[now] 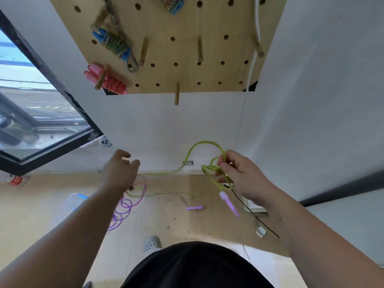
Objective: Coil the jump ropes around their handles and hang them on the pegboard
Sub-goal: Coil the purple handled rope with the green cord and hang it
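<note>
While the right hand (239,173) pinches a few loose loops of the green jump rope (195,148), its lilac handle (228,202) dangles just below the fingers, and the rope arcs up, then runs left past the left hand (122,169), which is spread open and holds nothing. The second lilac handle (194,208) lies on the wooden floor (182,223) near a purple rope (122,206). Above, on the white wall, the pegboard (187,65) carries a coiled red rope (108,80) and a blue-handled one (113,44).
</note>
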Demonstrator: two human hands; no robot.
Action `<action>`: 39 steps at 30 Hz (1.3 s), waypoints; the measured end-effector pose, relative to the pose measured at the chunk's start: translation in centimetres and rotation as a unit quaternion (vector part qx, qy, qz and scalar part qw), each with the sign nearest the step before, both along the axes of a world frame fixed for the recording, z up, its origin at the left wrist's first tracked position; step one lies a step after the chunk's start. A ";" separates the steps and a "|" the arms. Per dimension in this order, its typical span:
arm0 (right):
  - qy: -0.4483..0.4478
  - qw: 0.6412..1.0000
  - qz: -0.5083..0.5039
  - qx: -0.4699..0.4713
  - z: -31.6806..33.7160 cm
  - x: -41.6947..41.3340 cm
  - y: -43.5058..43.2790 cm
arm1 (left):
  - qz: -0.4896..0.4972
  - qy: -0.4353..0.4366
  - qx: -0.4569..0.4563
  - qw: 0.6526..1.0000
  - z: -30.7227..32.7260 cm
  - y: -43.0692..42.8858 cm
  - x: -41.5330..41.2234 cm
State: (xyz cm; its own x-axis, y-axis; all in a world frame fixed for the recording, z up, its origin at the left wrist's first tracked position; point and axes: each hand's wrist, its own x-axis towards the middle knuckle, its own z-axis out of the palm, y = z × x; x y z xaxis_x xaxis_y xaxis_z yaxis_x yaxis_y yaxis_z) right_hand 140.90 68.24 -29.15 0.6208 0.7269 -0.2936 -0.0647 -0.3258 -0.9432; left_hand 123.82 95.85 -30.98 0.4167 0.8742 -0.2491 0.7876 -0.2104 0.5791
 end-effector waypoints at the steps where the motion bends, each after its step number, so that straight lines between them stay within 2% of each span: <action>1: 0.010 1.000 0.012 0.017 0.8 -0.3 0.4 | -0.034 -0.029 -0.008 0.999 -0.2 -0.8 0.3; 2: 0.000 0.999 0.031 0.017 1.4 -0.7 0.8 | -0.082 -0.080 -0.021 0.993 0.0 -2.0 0.8; 4: -0.065 0.994 0.083 -0.011 1.8 -1.3 1.7 | -0.228 -0.171 -0.069 0.956 1.9 -5.1 2.4; 6: -0.110 0.987 0.118 -0.023 1.9 -1.9 2.6 | -0.393 -0.156 -0.077 0.903 3.7 -8.0 4.1; 7: -0.117 0.986 0.121 -0.019 1.8 -2.1 2.9 | -0.444 -0.130 -0.047 0.885 3.9 -9.0 4.8; 9: -0.135 0.986 0.096 -0.014 1.5 -2.2 3.2 | -0.476 -0.090 0.042 0.874 3.8 -9.6 5.7; 11: -0.150 0.988 0.044 -0.015 1.0 -1.6 2.8 | -0.447 -0.070 0.100 0.886 3.7 -9.1 6.0; 13: -0.127 0.992 0.009 -0.021 0.6 -0.5 1.7 | -0.379 -0.102 0.105 0.914 3.9 -8.4 5.8; 17: -0.107 0.994 -0.025 -0.028 0.0 1.0 0.4 | -0.203 -0.224 0.005 0.953 4.2 -6.8 5.2; 20: -0.082 0.996 -0.040 0.001 0.4 1.6 0.5 | -0.112 -0.274 -0.037 0.954 4.4 -7.3 5.0; 22: -0.062 0.998 -0.027 0.007 0.6 1.9 0.3 | -0.085 -0.296 -0.046 0.950 4.4 -7.8 4.8; 25: -0.137 0.990 0.008 -0.029 0.6 1.9 0.1 | -0.136 -0.267 -0.052 0.953 4.1 -7.4 4.2; 28: -0.277 0.957 0.057 -0.062 0.4 1.2 0.4 | -0.225 -0.157 -0.061 0.960 3.8 -6.4 3.6; 31: -0.309 0.946 0.084 -0.039 0.8 0.3 1.0 | -0.301 -0.096 -0.124 0.941 4.2 -6.9 3.3; 33: -0.328 0.938 0.104 -0.040 1.0 0.0 1.5 | -0.333 -0.107 -0.158 0.924 4.4 -8.0 3.3; 35: -0.345 0.931 0.119 -0.025 1.4 -0.2 1.7 | -0.341 -0.139 -0.144 0.919 4.3 -8.9 3.5; 36: -0.353 0.928 0.120 -0.008 1.5 -0.2 1.7 | -0.328 -0.154 -0.154 0.919 4.2 -9.2 3.6; 39: -0.328 0.939 0.091 0.043 2.5 -0.4 1.3 | -0.243 -0.212 -0.268 0.908 3.6 -9.5 3.9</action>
State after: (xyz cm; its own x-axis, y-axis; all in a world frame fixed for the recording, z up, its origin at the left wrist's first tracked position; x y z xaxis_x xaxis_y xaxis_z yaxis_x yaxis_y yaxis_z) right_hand 140.45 69.52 -26.66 0.5106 0.8423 0.1727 0.5893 -0.1966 -0.7836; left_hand 127.72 86.38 -27.36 0.8784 0.3627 -0.3113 0.3596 -0.0722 0.9303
